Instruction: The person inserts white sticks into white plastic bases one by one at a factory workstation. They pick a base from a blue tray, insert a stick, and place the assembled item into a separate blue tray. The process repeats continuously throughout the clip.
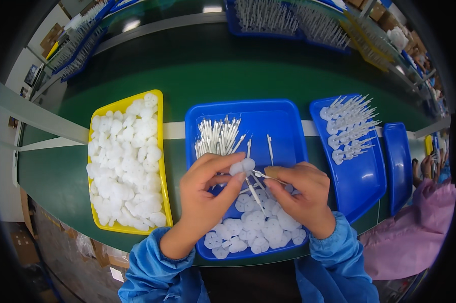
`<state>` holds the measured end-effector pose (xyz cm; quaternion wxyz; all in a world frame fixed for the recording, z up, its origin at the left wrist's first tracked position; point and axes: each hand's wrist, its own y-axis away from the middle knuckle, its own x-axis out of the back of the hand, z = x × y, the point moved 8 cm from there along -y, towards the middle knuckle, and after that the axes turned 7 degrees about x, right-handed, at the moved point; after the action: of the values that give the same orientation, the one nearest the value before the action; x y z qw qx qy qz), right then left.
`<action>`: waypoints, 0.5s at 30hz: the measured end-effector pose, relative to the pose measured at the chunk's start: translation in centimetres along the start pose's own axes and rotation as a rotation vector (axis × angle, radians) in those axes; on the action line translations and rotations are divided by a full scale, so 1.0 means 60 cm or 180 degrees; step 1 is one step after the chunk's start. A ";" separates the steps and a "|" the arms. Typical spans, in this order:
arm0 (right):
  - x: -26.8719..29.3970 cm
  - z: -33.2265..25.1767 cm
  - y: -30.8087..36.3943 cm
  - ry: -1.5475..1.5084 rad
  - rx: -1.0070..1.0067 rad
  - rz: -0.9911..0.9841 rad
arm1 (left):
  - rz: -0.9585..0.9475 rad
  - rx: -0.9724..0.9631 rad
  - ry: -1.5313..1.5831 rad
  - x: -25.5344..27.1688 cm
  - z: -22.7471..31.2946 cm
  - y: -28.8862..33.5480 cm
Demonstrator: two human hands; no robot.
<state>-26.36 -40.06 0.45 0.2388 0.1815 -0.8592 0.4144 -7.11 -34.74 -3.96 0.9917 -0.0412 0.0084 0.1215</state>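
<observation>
Mid-frame, over blue tray (pixel 284 121), L hand (pixel 203 188) pinches white lobed disc (pixel 243 165); R hand (pixel 306 196) is clamped on thin white stick (pixel 264 176), its end near disc. Prob. fitting stick to disc; next move likely needs careful alignment, then steady push.

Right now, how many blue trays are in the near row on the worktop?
3: the middle tray, under the left hand and the right hand; the right tray, beside it; the outer tray, farther right. Others may be hidden there.
</observation>
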 end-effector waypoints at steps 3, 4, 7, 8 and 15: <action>-0.001 0.002 0.004 0.0027 -0.0010 -0.0034 | -0.0013 0.0253 0.0431 0.001 -0.012 -0.004; -0.002 0.004 0.005 0.0005 -0.0034 -0.0049 | -0.0008 0.0247 0.0488 0.002 -0.012 -0.004; -0.004 0.005 0.004 -0.0037 -0.0139 -0.0181 | -0.0007 0.0179 0.0503 0.001 -0.013 -0.005; -0.004 0.006 0.005 -0.0092 -0.0178 -0.0175 | -0.0009 0.0148 0.0482 0.001 -0.013 -0.005; -0.019 0.008 0.015 -0.0374 -0.0544 -0.0225 | 0.0014 -0.0120 -0.0111 -0.006 -0.004 -0.003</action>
<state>-26.03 -39.78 -1.01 0.2170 0.2147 -0.8970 0.3196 -7.42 -35.03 -4.19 0.9905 -0.0578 -0.0111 0.1246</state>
